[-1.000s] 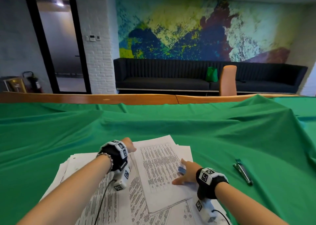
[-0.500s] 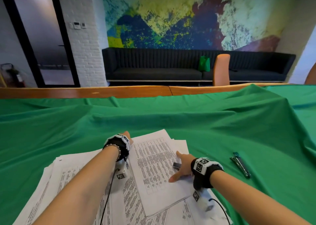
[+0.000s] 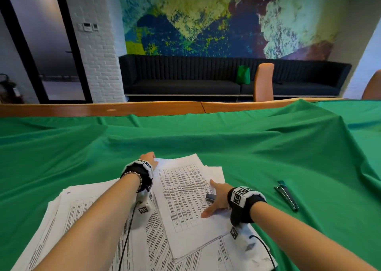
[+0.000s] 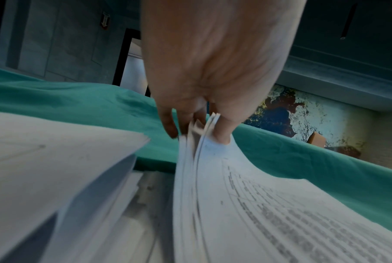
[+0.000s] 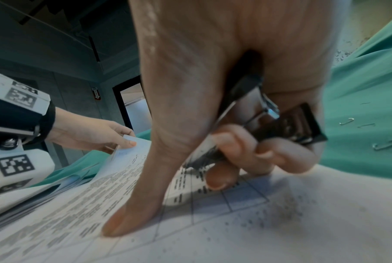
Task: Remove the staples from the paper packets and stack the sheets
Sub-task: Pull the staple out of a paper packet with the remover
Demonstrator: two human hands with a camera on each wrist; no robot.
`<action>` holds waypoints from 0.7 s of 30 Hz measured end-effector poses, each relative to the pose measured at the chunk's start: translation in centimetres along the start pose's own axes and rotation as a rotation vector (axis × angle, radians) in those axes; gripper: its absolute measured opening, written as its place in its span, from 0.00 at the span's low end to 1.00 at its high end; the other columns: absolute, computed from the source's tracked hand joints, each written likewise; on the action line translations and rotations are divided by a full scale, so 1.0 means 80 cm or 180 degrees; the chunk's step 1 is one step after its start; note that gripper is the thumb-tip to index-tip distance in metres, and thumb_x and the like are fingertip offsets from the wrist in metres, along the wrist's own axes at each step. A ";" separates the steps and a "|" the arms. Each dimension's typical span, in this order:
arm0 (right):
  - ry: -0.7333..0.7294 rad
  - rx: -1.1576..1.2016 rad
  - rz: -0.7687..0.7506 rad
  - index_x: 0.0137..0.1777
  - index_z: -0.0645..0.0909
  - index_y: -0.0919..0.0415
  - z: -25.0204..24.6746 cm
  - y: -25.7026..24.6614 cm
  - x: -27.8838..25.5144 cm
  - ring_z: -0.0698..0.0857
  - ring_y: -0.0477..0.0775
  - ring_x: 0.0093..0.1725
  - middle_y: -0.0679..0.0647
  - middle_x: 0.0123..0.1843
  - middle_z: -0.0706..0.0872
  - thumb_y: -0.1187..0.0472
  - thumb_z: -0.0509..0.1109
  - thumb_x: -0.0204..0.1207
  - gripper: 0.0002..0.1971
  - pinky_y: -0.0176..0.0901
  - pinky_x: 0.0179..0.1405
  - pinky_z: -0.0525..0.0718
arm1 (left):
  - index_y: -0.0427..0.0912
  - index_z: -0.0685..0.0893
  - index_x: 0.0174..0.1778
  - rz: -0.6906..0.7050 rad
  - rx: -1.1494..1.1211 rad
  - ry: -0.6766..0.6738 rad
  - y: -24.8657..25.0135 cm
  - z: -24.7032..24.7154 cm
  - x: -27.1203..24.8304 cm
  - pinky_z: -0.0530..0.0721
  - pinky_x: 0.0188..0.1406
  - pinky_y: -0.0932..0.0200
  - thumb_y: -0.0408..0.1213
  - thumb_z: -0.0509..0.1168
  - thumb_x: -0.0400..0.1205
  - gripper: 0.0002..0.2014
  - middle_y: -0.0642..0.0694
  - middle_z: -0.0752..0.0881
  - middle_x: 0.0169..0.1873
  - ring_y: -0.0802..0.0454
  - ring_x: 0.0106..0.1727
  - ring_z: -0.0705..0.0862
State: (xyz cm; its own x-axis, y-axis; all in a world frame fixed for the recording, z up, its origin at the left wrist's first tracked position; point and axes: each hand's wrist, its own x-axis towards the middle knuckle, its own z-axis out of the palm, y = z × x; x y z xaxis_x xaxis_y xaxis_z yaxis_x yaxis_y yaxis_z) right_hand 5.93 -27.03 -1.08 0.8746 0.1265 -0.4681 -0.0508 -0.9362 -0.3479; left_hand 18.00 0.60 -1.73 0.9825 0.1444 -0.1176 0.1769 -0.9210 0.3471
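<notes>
A printed paper packet (image 3: pixel 185 196) lies tilted on top of a spread of loose sheets (image 3: pixel 86 219) on the green cloth. My left hand (image 3: pixel 149 159) pinches the packet's far left corner (image 4: pixel 209 128) between thumb and fingers and lifts it a little. My right hand (image 3: pixel 216 196) rests on the packet's right side, thumb (image 5: pixel 127 218) pressed flat on the page. Its curled fingers hold a black staple remover (image 5: pixel 278 122), which also shows as a dark block (image 3: pixel 210 197) by the hand in the head view.
A second metal tool with a teal handle (image 3: pixel 286 194) lies on the green cloth (image 3: pixel 247 147) to the right. A few pulled staples (image 5: pixel 347 121) lie on the cloth beside my right hand. A wooden table edge (image 3: pixel 103 108) runs along the far side.
The head camera has shifted a little. My left hand has reached farther to the packet's far corner. My right hand stays on the packet with the staple remover.
</notes>
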 end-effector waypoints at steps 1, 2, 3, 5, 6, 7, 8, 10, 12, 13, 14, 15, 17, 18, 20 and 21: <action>-0.0015 -0.0003 -0.0015 0.86 0.44 0.53 -0.001 0.002 0.001 0.68 0.60 0.80 0.54 0.85 0.62 0.34 0.83 0.51 0.69 0.54 0.75 0.70 | 0.37 0.78 0.61 0.0030 -0.0075 0.0025 0.000 0.000 0.002 0.79 0.57 0.53 0.38 0.63 0.85 0.12 0.38 0.83 0.59 0.40 0.59 0.81; -0.0053 0.0020 -0.0026 0.86 0.44 0.53 -0.002 0.003 0.001 0.67 0.59 0.80 0.54 0.85 0.61 0.35 0.83 0.53 0.68 0.53 0.74 0.70 | 0.39 0.79 0.56 0.0054 -0.0134 0.0053 0.000 -0.002 0.002 0.79 0.54 0.53 0.38 0.63 0.84 0.08 0.39 0.83 0.54 0.41 0.54 0.81; -0.0100 0.0091 -0.0052 0.86 0.44 0.53 -0.003 0.004 0.000 0.67 0.59 0.80 0.54 0.85 0.60 0.37 0.84 0.54 0.67 0.51 0.74 0.70 | 0.41 0.77 0.50 0.0092 -0.0205 0.0100 0.000 -0.004 0.002 0.79 0.50 0.53 0.37 0.64 0.83 0.05 0.40 0.82 0.48 0.43 0.48 0.80; -0.0145 0.0168 -0.0151 0.86 0.45 0.52 -0.005 0.007 -0.002 0.66 0.58 0.80 0.53 0.85 0.59 0.37 0.83 0.52 0.67 0.49 0.75 0.70 | 0.41 0.75 0.44 0.0169 -0.0424 0.0208 0.002 -0.008 0.000 0.76 0.41 0.55 0.36 0.67 0.81 0.07 0.45 0.79 0.38 0.46 0.41 0.76; -0.0116 0.0139 -0.0218 0.86 0.47 0.52 -0.005 0.008 -0.002 0.66 0.57 0.81 0.53 0.85 0.59 0.35 0.81 0.50 0.67 0.49 0.77 0.69 | 0.41 0.75 0.44 0.0217 -0.0550 0.0255 0.003 -0.012 -0.002 0.74 0.40 0.57 0.35 0.69 0.80 0.08 0.46 0.78 0.37 0.46 0.40 0.76; -0.0073 0.0138 -0.0261 0.86 0.49 0.52 -0.004 0.012 -0.002 0.67 0.57 0.80 0.52 0.85 0.61 0.34 0.79 0.51 0.65 0.48 0.78 0.68 | 0.41 0.75 0.45 0.0251 -0.0653 0.0256 0.004 -0.016 -0.005 0.73 0.40 0.58 0.34 0.71 0.78 0.09 0.46 0.79 0.39 0.46 0.41 0.76; -0.0020 0.0178 -0.0268 0.85 0.53 0.52 -0.005 0.016 -0.002 0.70 0.57 0.78 0.53 0.84 0.64 0.35 0.79 0.55 0.60 0.47 0.77 0.69 | 0.42 0.76 0.47 0.0255 -0.0770 0.0219 0.004 -0.020 -0.007 0.74 0.42 0.58 0.34 0.73 0.77 0.11 0.45 0.80 0.44 0.46 0.43 0.78; -0.0009 0.0477 -0.0241 0.81 0.61 0.54 -0.007 0.028 -0.001 0.85 0.55 0.58 0.59 0.71 0.79 0.46 0.78 0.71 0.42 0.45 0.58 0.83 | 0.42 0.79 0.55 0.0185 -0.0916 0.0024 0.003 -0.029 -0.011 0.76 0.49 0.58 0.36 0.74 0.77 0.14 0.44 0.80 0.54 0.45 0.51 0.81; -0.0116 0.0959 -0.0191 0.69 0.65 0.59 -0.013 0.036 -0.012 0.82 0.48 0.27 0.60 0.46 0.85 0.60 0.73 0.77 0.25 0.40 0.27 0.82 | 0.39 0.82 0.62 0.0134 -0.0962 -0.0260 0.005 -0.036 -0.020 0.76 0.53 0.60 0.36 0.73 0.78 0.17 0.43 0.81 0.58 0.46 0.57 0.81; -0.0074 0.1140 -0.0186 0.62 0.66 0.61 -0.016 0.040 -0.017 0.77 0.46 0.20 0.58 0.37 0.83 0.65 0.70 0.77 0.19 0.39 0.21 0.78 | 0.37 0.83 0.64 0.0132 -0.0971 -0.0391 0.007 -0.037 -0.026 0.76 0.52 0.60 0.36 0.72 0.79 0.18 0.42 0.83 0.57 0.46 0.55 0.82; 0.0015 0.1314 -0.0210 0.56 0.65 0.62 -0.020 0.044 -0.022 0.75 0.46 0.18 0.57 0.32 0.80 0.68 0.69 0.77 0.15 0.39 0.19 0.76 | 0.37 0.83 0.64 0.0152 -0.0982 -0.0491 0.009 -0.038 -0.031 0.78 0.50 0.59 0.36 0.72 0.79 0.17 0.42 0.85 0.55 0.47 0.53 0.82; 0.0084 0.1514 -0.0262 0.52 0.65 0.63 -0.022 0.047 -0.027 0.75 0.48 0.18 0.57 0.31 0.79 0.70 0.67 0.77 0.13 0.40 0.19 0.76 | 0.37 0.84 0.63 0.0168 -0.0932 -0.0616 0.012 -0.037 -0.038 0.80 0.48 0.58 0.37 0.72 0.80 0.17 0.42 0.85 0.53 0.47 0.51 0.83; 0.0094 0.1994 -0.0377 0.49 0.66 0.64 -0.025 0.050 -0.038 0.78 0.50 0.22 0.59 0.34 0.79 0.72 0.65 0.78 0.09 0.41 0.23 0.79 | 0.39 0.84 0.62 0.0222 -0.0818 -0.0911 0.018 -0.032 -0.054 0.85 0.51 0.53 0.39 0.71 0.80 0.15 0.43 0.85 0.53 0.44 0.52 0.84; 0.0070 0.2222 -0.0443 0.49 0.68 0.65 -0.025 0.053 -0.043 0.80 0.52 0.26 0.61 0.37 0.80 0.72 0.65 0.79 0.07 0.42 0.27 0.81 | 0.39 0.84 0.60 0.0250 -0.0808 -0.1090 0.021 -0.025 -0.062 0.86 0.55 0.48 0.39 0.71 0.80 0.14 0.41 0.86 0.55 0.43 0.53 0.85; 0.0041 0.2462 -0.0555 0.51 0.74 0.68 -0.020 0.058 -0.049 0.82 0.53 0.30 0.60 0.41 0.81 0.69 0.67 0.81 0.04 0.44 0.33 0.84 | 0.40 0.84 0.54 0.0328 -0.0914 -0.1390 0.028 -0.011 -0.077 0.84 0.58 0.43 0.38 0.72 0.79 0.09 0.38 0.86 0.55 0.43 0.50 0.84; 0.0041 0.2493 -0.0589 0.53 0.76 0.70 -0.016 0.059 -0.052 0.83 0.54 0.32 0.59 0.41 0.81 0.66 0.68 0.81 0.07 0.45 0.35 0.86 | 0.42 0.83 0.51 0.0361 -0.0931 -0.1480 0.031 -0.004 -0.086 0.84 0.58 0.44 0.37 0.72 0.79 0.08 0.39 0.86 0.53 0.44 0.49 0.83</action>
State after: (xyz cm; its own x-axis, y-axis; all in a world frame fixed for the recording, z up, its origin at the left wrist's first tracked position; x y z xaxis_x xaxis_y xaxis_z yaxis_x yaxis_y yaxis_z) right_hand 2.65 -32.37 0.29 0.9072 0.2487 -0.3393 -0.2237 -0.3978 -0.8898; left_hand 11.70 -2.54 0.22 0.8790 -0.1855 -0.4393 0.1454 -0.7731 0.6173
